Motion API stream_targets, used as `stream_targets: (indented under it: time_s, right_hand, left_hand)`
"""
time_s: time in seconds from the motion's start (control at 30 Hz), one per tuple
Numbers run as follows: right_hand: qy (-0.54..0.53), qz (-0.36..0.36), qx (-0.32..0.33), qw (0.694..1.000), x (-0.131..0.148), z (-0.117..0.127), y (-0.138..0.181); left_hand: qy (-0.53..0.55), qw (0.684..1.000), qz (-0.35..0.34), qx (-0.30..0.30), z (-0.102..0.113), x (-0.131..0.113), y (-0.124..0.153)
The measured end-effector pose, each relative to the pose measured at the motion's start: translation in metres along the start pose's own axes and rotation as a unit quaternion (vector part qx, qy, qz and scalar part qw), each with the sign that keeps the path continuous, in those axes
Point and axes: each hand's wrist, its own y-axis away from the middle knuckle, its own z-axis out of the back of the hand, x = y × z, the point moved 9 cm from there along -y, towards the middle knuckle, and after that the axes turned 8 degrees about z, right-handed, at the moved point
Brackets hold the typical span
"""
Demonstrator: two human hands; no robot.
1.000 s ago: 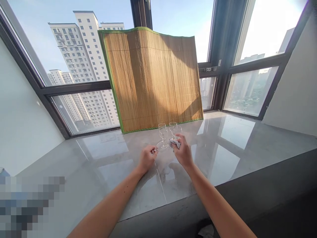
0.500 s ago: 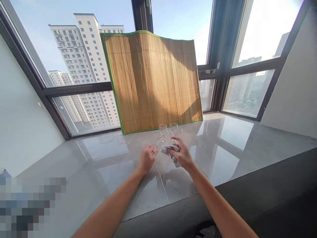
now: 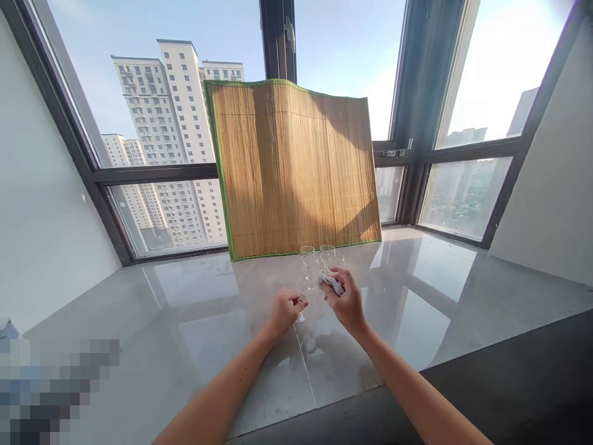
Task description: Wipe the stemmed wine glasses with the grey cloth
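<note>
My left hand (image 3: 288, 309) is closed, fingers pinched around a small clear stemmed glass (image 3: 301, 318) whose foot shows just below the fingertips, at or close to the sill. Its upper part is hard to make out against the glasses behind. To the right, my right hand (image 3: 348, 300) grips a crumpled grey-and-white cloth (image 3: 332, 283), a little apart from the left hand. Beyond both hands, several clear glasses stand upright together, among them one on the left (image 3: 308, 262) and one in the middle (image 3: 327, 252); my right hand partly hides them.
A bamboo mat (image 3: 296, 167) with green edging leans against the window behind the glasses. The glossy grey tiled sill (image 3: 204, 327) drops off at a front edge near my forearms. White walls (image 3: 50, 204) flank it, and a blurred-out patch (image 3: 55, 389) covers the lower left.
The cloth has come away from the glass in my left hand and is bunched smaller in my right. That glass has gone from tilted to more upright and lower. The view has tipped up slightly.
</note>
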Motion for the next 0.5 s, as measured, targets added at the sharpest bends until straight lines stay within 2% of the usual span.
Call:
stream_targets:
  time_s: [0.13,0.27,0.37,0.5]
  right_hand:
    - [-0.015,-0.016,0.021,1.000,0.001,-0.011,-0.003]
    - [0.033,0.012,0.013,0.999,-0.002,-0.006,0.008]
    - [0.095,0.047,-0.011,0.994,-0.010,0.012,0.011]
    - [0.157,0.042,-0.118,0.980,-0.037,0.053,-0.002]
  left_hand:
    - [0.012,0.999,0.033,0.004,-0.005,0.009,0.002]
    - [0.023,0.998,0.051,0.021,-0.011,0.017,0.003]
    - [0.039,0.997,0.056,0.041,-0.016,0.018,0.004]
    - [0.045,0.995,0.061,0.065,-0.019,0.016,0.006]
